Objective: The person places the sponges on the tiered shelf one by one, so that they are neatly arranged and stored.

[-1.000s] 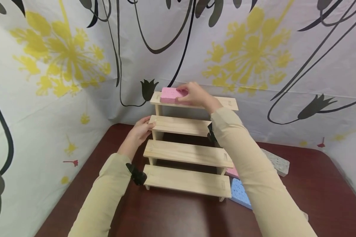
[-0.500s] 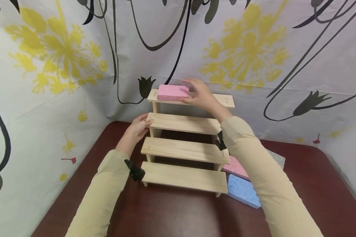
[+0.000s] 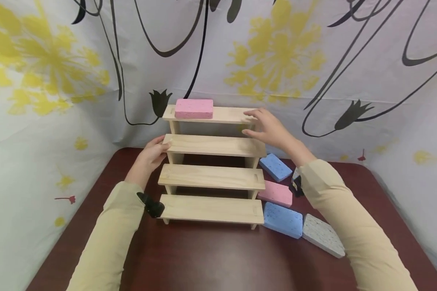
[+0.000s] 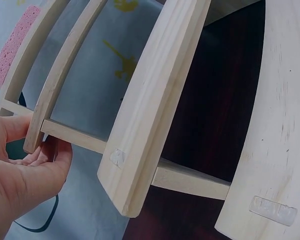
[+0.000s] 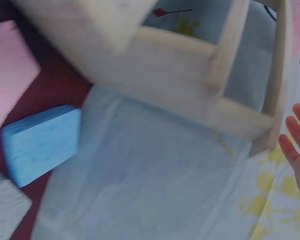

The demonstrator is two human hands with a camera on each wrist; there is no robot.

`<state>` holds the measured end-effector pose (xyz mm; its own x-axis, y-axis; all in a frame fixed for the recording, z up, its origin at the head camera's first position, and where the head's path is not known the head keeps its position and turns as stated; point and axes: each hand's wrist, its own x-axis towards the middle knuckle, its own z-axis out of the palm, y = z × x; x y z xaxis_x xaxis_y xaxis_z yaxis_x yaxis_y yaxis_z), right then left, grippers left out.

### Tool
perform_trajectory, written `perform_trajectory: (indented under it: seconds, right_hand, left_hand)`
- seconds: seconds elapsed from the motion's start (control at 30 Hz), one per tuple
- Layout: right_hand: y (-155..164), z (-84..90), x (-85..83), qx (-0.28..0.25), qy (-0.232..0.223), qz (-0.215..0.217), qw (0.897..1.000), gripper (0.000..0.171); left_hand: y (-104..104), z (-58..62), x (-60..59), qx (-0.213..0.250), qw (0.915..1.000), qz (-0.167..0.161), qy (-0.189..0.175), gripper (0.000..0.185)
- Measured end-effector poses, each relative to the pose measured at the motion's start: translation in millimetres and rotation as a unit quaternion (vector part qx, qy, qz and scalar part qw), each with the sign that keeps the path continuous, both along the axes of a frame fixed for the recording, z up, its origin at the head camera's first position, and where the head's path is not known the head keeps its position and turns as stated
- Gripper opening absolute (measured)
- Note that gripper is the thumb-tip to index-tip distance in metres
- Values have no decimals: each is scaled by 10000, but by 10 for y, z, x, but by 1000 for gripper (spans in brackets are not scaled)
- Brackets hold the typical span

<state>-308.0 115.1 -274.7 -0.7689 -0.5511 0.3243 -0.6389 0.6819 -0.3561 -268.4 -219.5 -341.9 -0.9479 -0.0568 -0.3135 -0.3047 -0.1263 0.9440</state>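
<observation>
Head view: a pale, finely grained wooden rack point(image 3: 213, 177) stands on the glossy dark-red worktop point(image 3: 211, 258), its four flat planks stepping up from near to far, their long axes running left to right. On the left part of the top plank lies a pink sponge point(image 3: 194, 109), a pitted block with slightly rounded corners, flat on its broad face, long axis along the plank. The left hand point(image 3: 151, 157) has its grip on the rack, thumb and fingers pinching the left end of the second-highest plank. The right hand point(image 3: 271, 128), grip released and fingers spread, hovers by the top plank's right end. Porous blue, pink and grey blocks point(image 3: 282, 220) lie to the right at differing angles.
</observation>
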Motion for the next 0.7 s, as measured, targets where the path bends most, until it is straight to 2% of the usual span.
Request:
perform_trajectory:
  seconds: [0.2,0.3,0.5,0.7]
  right_hand:
    - [380,-268,172,-366,282,-279,9985,56]
    - [514,-398,224,-369,162,-425,9983,58]
    - [806,-763,341,-45,-551,-684,9961,59]
    - [1051,-1144,474,395,-1461,-493,9873,47]
  left_hand:
    - [-5,0,2,15,10000,-41,-1,62]
    - [-39,-2,13,82,9999,-63,28,62]
    - [-49,15,28,201,9997,-106,72,62]
    - [-14,27,28,186,9997,-149,83,62]
